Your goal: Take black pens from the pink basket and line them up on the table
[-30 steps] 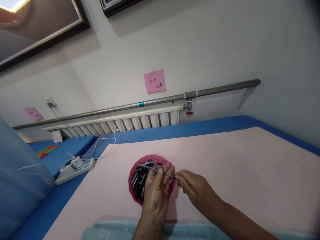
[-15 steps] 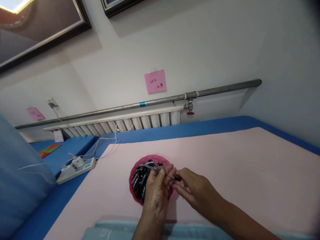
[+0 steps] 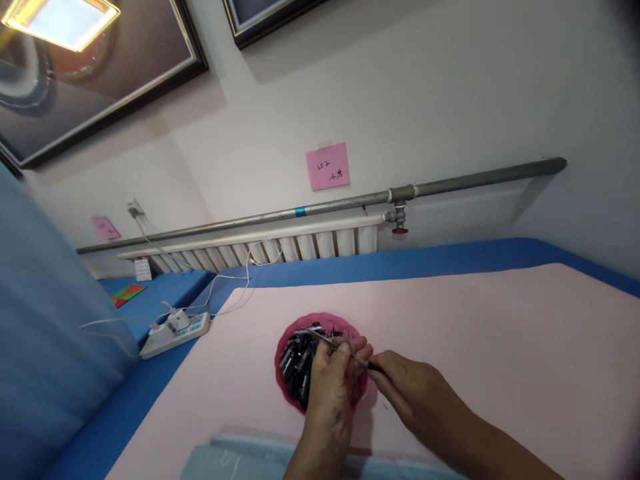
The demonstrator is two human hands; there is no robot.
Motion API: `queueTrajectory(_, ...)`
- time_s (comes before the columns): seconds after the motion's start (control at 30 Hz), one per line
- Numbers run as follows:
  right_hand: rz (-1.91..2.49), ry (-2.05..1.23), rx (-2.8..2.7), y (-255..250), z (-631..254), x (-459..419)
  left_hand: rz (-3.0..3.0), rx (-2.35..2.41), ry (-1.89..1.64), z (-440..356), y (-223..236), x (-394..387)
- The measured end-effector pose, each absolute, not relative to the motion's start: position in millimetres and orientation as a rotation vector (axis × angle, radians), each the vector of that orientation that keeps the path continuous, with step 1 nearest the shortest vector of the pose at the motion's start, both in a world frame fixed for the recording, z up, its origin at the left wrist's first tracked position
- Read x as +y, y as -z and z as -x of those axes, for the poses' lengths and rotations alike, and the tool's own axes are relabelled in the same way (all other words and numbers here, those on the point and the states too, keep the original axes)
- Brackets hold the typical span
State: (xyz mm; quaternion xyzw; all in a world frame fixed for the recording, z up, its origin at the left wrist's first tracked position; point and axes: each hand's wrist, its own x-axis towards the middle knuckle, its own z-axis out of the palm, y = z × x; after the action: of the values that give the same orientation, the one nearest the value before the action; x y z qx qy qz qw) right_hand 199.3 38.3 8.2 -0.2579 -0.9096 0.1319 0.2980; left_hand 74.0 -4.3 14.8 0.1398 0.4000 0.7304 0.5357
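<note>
Pen refill (image 3: 345, 350): one, pinched by left hand (image 3: 333, 393) grip and right hand (image 3: 410, 393) grip | pink bowl (image 3: 287, 387): one, many dark pieces

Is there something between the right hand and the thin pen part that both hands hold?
No. The right hand pinches one end of the thin pen part directly; the left hand grips it over the pink bowl.

Two bare forearms, left hand (image 3: 330, 393), right hand (image 3: 417, 400), no sleeves, rings or watch.
</note>
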Motion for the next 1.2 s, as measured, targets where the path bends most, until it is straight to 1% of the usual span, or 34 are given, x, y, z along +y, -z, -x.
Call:
queueTrajectory(0.23, 0.686, -0.231, -2.410, -5.3, -199.1, 38.9, -0.343, 0.968, -1.715, -77.5, -13.6, -5.0)
queueTrajectory(0.47, 0.629, -0.240, -2.418, -0.4, -197.6, 41.1, -0.415, 1.025, -1.711, -79.6, -16.4, -6.1)
queueTrajectory(0.57, 0.637, -0.345, -2.421, -0.6, -198.0, 41.1, -0.465, 1.034, -1.721, -79.5, -17.6, -5.9)
queueTrajectory(0.73, 0.685, -0.661, -2.408, -3.2, -198.1, 39.7, -0.514, 1.036, -1.699, -78.5, -17.5, -5.5)
queueTrajectory(0.83, 0.738, -0.758, -2.377, -3.0, -196.6, 38.7, -0.588, 1.076, -1.678, -81.0, -16.9, -6.9)
queueTrajectory(1.0, 0.766, -0.763, -2.321, -4.5, -194.6, 37.5, -0.923, 1.291, -1.639, -77.6, -22.2, -12.9)
queueTrajectory(1.07, 0.816, -0.733, -2.307, -7.5, -194.9, 38.2, -1.042, 1.472, -1.646, -63.2, -25.8, -15.1)
queueTrajectory(1.17, 0.921, -0.706, -2.277, -12.5, -196.1, 39.9, -1.196, 2.038, -1.650, -28.0, -26.5, -15.9)
queueTrajectory(1.2, 0.934, -0.707, -2.268, -13.8, -196.6, 40.3, -1.261, 2.194, -1.597, -15.7, -25.0, -15.4)
